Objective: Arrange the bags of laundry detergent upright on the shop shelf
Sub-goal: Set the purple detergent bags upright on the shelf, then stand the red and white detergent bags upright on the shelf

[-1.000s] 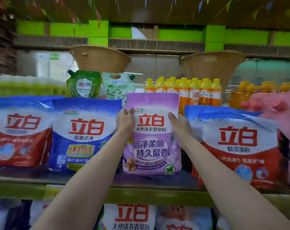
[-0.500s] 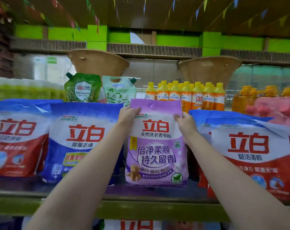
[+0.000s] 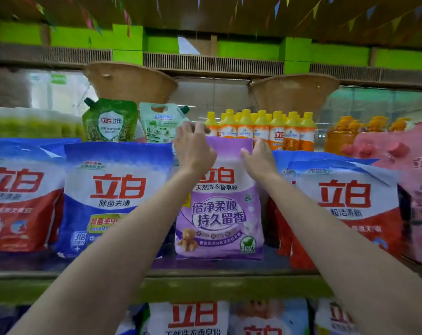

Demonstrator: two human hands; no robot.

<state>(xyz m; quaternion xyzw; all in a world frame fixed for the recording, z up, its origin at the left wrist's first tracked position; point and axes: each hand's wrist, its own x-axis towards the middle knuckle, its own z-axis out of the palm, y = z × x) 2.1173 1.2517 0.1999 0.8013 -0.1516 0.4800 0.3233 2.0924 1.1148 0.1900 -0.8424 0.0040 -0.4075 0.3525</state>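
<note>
A purple bag of laundry detergent [image 3: 219,213] stands upright on the green-edged shelf [image 3: 205,286], between a blue and white bag [image 3: 113,189] on its left and a red and white bag [image 3: 345,204] on its right. My left hand [image 3: 193,148] grips the purple bag's top left corner, fingers curled over the top edge. My right hand [image 3: 258,158] holds the top right corner, thumb on the front. Another red and white bag [image 3: 19,197] stands at the far left.
A pink bag [image 3: 412,189] stands at the far right. Behind the row are green refill pouches [image 3: 111,122], several yellow-capped orange bottles [image 3: 265,129] and two woven baskets [image 3: 130,81]. More detergent bags [image 3: 193,317] lie on the shelf below.
Both hands have slid up from the purple bag's upper sides to its top corners. The bag now stands a little further back in the gap between its neighbours.
</note>
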